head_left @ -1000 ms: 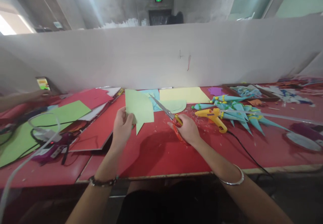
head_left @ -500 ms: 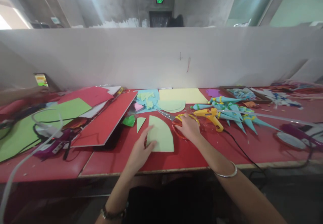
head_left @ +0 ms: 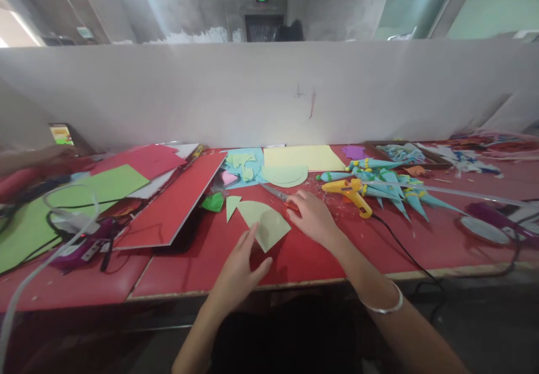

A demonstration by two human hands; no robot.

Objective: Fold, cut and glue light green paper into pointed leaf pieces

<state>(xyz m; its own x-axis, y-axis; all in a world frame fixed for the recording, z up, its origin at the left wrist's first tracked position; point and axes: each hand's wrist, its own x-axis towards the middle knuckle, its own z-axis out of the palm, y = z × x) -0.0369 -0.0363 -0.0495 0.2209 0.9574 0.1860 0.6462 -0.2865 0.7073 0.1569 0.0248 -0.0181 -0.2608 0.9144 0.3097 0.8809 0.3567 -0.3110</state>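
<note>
**Two bare hands, one pale green paper fan, one pair of scissors**

One flat paper fan, smooth and pale green with a curved upper edge and a pointed bottom, lies on the red tabletop between the two hands. The left hand has its thumb and forefinger spread wide, the forefinger's tip at the fan's lower left edge; whether it presses the paper cannot be told. The right hand has its fingers bent narrowly over the handles of one pair of scissors, metal blades pointing up and left; how firmly they grip is hidden.

One narrow pale green triangle lies just left of the fan, with one crumpled bright green scrap beside it. Beyond are at least two overlapping half-round sheets, one pale yellow sheet, one pink scrap and light blue paper under crinkled green pieces.

To the right, one yellow plastic glue gun rests near a heap of several pointed blue paper cones, too tangled to count. One stiff, flat red board slants at the left.
</note>
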